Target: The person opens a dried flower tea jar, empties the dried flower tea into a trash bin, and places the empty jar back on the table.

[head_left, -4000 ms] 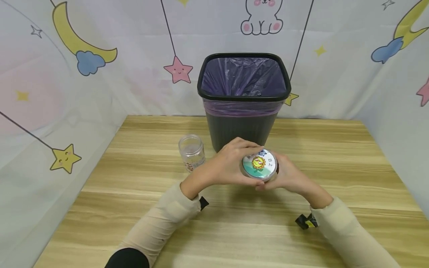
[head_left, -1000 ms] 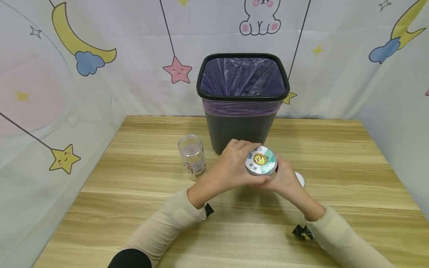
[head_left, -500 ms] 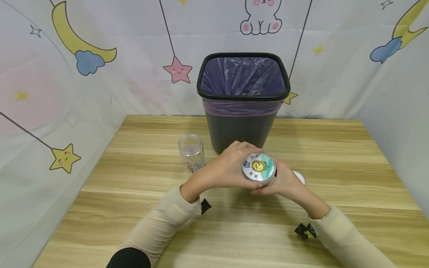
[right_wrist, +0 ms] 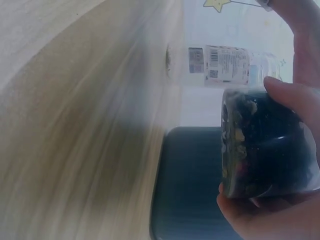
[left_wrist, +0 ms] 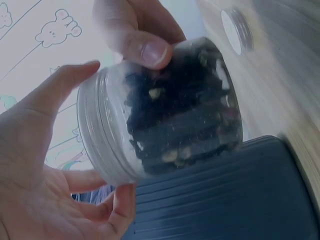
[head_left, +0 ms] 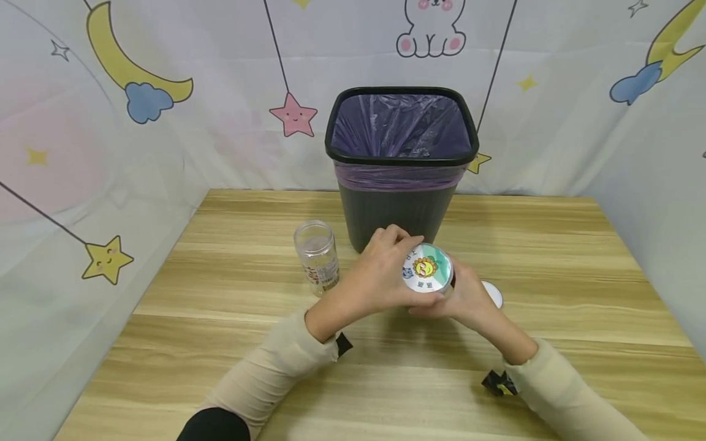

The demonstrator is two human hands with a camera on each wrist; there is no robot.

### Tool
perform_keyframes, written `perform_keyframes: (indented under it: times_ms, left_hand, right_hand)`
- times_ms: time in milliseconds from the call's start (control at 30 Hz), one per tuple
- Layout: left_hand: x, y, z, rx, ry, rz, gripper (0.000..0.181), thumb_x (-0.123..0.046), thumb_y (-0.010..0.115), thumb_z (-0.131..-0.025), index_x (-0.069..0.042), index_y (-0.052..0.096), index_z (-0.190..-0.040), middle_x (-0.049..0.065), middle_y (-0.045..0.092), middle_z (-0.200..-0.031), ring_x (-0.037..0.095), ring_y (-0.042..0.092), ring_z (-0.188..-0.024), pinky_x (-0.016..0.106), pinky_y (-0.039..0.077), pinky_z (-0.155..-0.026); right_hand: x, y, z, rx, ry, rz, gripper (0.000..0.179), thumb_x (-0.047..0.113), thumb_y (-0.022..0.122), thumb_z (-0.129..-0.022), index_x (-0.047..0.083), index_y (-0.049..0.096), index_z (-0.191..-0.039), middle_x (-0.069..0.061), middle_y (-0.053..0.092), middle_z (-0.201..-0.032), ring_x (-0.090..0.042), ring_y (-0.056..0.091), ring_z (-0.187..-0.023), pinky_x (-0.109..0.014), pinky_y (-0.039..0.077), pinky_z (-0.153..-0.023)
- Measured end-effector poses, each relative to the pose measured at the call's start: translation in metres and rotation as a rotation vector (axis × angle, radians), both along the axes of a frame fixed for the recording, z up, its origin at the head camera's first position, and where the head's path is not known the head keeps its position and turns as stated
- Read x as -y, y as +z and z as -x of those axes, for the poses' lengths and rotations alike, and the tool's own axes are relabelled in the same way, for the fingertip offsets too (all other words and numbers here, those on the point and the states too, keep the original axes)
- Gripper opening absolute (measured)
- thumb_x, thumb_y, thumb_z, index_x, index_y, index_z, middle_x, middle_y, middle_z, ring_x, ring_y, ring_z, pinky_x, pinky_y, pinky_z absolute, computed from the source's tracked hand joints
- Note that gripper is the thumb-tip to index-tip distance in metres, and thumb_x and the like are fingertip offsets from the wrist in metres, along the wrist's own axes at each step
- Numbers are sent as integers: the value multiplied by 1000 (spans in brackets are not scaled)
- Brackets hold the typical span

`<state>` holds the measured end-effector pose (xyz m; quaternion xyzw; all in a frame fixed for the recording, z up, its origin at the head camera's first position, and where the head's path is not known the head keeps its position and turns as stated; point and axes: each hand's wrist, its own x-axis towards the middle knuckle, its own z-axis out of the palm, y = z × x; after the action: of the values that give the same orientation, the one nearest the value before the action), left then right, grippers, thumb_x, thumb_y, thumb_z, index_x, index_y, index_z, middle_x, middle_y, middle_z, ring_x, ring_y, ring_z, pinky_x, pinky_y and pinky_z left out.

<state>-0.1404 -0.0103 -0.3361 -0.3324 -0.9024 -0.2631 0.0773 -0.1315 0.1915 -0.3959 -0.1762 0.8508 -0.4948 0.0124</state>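
Observation:
A clear plastic jar [left_wrist: 180, 107] packed with dark pieces and a few pale bits is held above the table between both hands. Its round printed top [head_left: 426, 269] shows a smiling sunflower on white and green. My left hand [head_left: 377, 278] grips the jar around its upper rim, thumb on the near side. Lower on the body, my right hand [head_left: 469, 291] holds it from the other side. In the left wrist view a thumb of that hand presses the jar wall. A white round lid [head_left: 493, 294] lies on the table, partly hidden behind the right wrist.
An open clear jar [head_left: 317, 257] with a printed label stands left of the hands. Right behind the hands is a dark waste bin [head_left: 394, 214] lined with a purple bag. The wooden table [head_left: 551, 275] ends at a printed cloth backdrop [head_left: 242, 122].
The jar's printed top has turned counter-clockwise in the head view since the first frame. The lid, hidden then, now shows beside the right wrist. Both hands stay on the jar.

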Motion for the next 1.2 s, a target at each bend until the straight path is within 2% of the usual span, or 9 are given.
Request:
perform_keyframes:
  times_ms: [100,200,367,500,600,767,1000,1100,1200]
  left_hand:
    - [-1,-2,-1,-14,1,1,96,-59,85,-68,-3,55,-139,9,49,-121,22,43,-106,31,44,-85]
    - [2,0,1,18,-70,-19,94,-55,86,-70,-4,52,-142,9,49,-126,21,42,-109,30,42,-87]
    - [13,9,6,132,-202,-39,89,-40,90,-71,-5,52,-143,7,50,-136,19,43,-117,31,41,-93]
    - [18,13,8,167,-254,-8,86,-36,89,-74,-7,50,-145,6,49,-140,21,41,-123,32,40,-97]
    - [19,12,9,159,-274,7,87,-36,89,-73,-6,50,-145,6,49,-139,21,42,-122,31,40,-97]
    - [20,8,9,134,-265,-4,88,-38,92,-69,-4,54,-142,7,51,-131,20,44,-118,29,41,-96]
    - [19,3,8,122,-216,-46,85,-41,93,-64,-5,60,-133,4,52,-121,16,46,-108,28,43,-90]
    - [17,1,6,113,-183,-60,84,-44,93,-63,-5,60,-131,3,52,-119,15,47,-106,28,44,-88]
    - [14,-1,4,104,-127,-84,85,-45,93,-62,-4,60,-129,5,53,-117,16,48,-105,30,45,-88]
  right_hand:
    - [0,-1,1,-13,-4,-8,98,26,97,-62,7,47,-144,-8,63,-125,-23,59,-111,-47,49,-93]
    - [-2,-1,1,-9,15,3,98,24,97,-62,7,47,-144,-8,62,-126,-23,58,-113,-46,48,-95]
    - [-4,0,0,20,47,15,98,21,99,-59,7,48,-142,-6,61,-129,-23,57,-117,-46,46,-98]
    - [-5,0,-1,23,67,-1,96,24,100,-56,9,52,-138,-2,63,-125,-20,58,-114,-47,46,-97]
    - [-5,0,-1,2,84,-17,96,26,100,-54,10,53,-136,-1,64,-122,-19,60,-111,-45,47,-96]
    - [-3,-1,-2,-20,104,-23,93,25,100,-55,9,54,-134,-1,65,-120,-18,60,-108,-40,48,-93]
    - [-2,-2,-2,8,131,28,94,24,99,-57,12,52,-137,1,63,-122,-18,59,-110,-35,48,-95]
    - [-1,-2,-3,11,123,33,95,23,99,-58,12,51,-139,0,63,-124,-18,59,-112,-35,48,-95]
    - [0,-2,-4,-3,81,22,96,24,99,-58,12,51,-140,0,63,-123,-18,59,-111,-39,48,-95]
